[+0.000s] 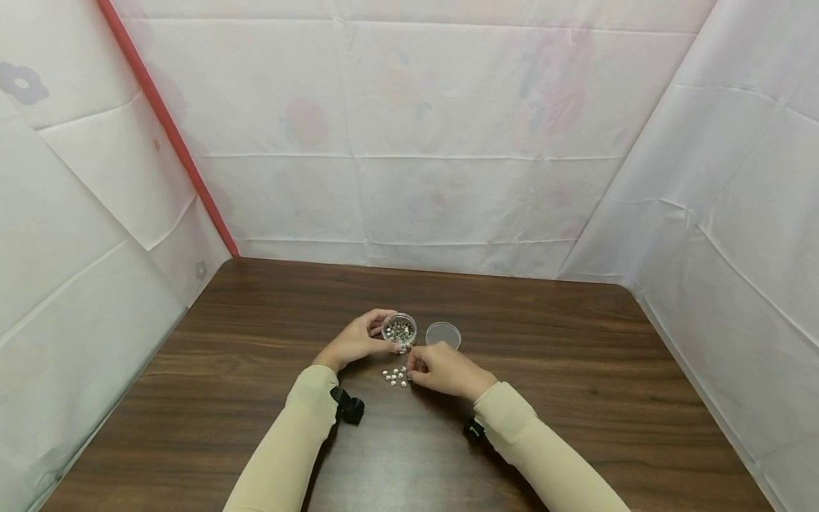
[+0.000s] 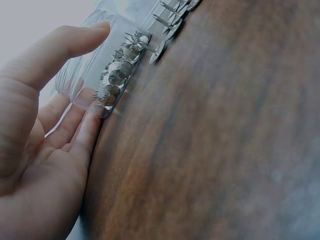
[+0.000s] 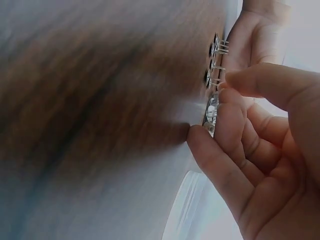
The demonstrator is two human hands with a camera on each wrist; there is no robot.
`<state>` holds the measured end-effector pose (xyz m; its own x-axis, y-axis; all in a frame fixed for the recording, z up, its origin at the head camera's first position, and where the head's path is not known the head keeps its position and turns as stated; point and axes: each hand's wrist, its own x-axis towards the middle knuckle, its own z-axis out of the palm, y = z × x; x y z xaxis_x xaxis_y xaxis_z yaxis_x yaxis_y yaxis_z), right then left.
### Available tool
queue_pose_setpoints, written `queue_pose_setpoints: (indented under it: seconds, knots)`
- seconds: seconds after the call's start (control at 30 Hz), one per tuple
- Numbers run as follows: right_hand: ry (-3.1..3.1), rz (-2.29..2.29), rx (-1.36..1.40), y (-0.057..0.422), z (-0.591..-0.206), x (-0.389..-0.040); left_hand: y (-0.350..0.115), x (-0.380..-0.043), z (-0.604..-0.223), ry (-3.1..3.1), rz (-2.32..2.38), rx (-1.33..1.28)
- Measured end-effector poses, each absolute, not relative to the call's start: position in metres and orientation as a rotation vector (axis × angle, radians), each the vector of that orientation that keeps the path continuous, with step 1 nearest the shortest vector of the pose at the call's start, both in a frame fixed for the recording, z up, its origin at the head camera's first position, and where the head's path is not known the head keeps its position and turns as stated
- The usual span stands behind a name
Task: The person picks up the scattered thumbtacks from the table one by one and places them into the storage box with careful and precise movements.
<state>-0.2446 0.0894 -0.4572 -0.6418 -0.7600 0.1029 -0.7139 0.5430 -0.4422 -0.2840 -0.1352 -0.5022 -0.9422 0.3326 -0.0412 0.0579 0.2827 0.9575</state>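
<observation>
My left hand grips a small clear round jar between thumb and fingers. Silvery thumbtacks fill its bottom, and the left wrist view shows them through the jar wall. Just in front of the jar, several loose thumbtacks stand on the tabletop, heads down and pins up. At the right edge of this group is my right hand, its thumb and forefinger seeming to pinch a thumbtack low over the table. Those fingertips largely hide that tack. In the right wrist view the other fingers curl close to the tabletop.
A clear round lid lies flat right of the jar, behind my right hand. The dark wood table extends to both sides. White patterned sheets enclose it at the back and sides, with a red strip at the back left corner.
</observation>
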Motion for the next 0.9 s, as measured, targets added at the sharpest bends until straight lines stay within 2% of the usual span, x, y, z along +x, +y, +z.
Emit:
queue_pose_setpoints:
  seconds: [0.67, 0.9]
  knots:
    - [2.756, -0.578, -1.249, 0.088, -0.463, -0.245, -0.135, -0.285, -0.499, 2.292, 1.72, 0.367]
    - [2.761, -0.598, -1.202, 0.089, -0.462, -0.244, -0.135, -0.276, -0.481, 2.262, 1.689, 0.409]
